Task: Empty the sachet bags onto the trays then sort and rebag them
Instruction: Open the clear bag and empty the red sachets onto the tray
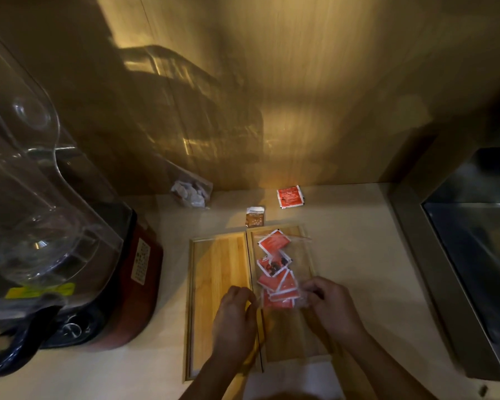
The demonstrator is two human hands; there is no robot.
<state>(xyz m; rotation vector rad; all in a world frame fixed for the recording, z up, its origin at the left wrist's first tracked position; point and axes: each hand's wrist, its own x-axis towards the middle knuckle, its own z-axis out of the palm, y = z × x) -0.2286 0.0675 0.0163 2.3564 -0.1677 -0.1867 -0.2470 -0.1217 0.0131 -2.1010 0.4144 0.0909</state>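
Observation:
Two wooden trays lie side by side on the counter: the left tray point(214, 272) is bare, the right tray point(308, 255) carries a clear plastic bag point(299, 246) with several red sachets point(274, 242) inside. My left hand point(234, 319) pinches the bag's near left edge. My right hand point(334, 307) grips its near right edge. One loose red sachet point(289, 196) and one brown sachet point(255, 216) lie on the counter beyond the trays. A second clear bag with pale sachets point(191, 192) sits against the back wall.
A large blender with a clear cover point(41, 197) and dark red base point(139, 284) stands at the left. A metal sink point(479, 255) is at the right. A wooden wall closes the back.

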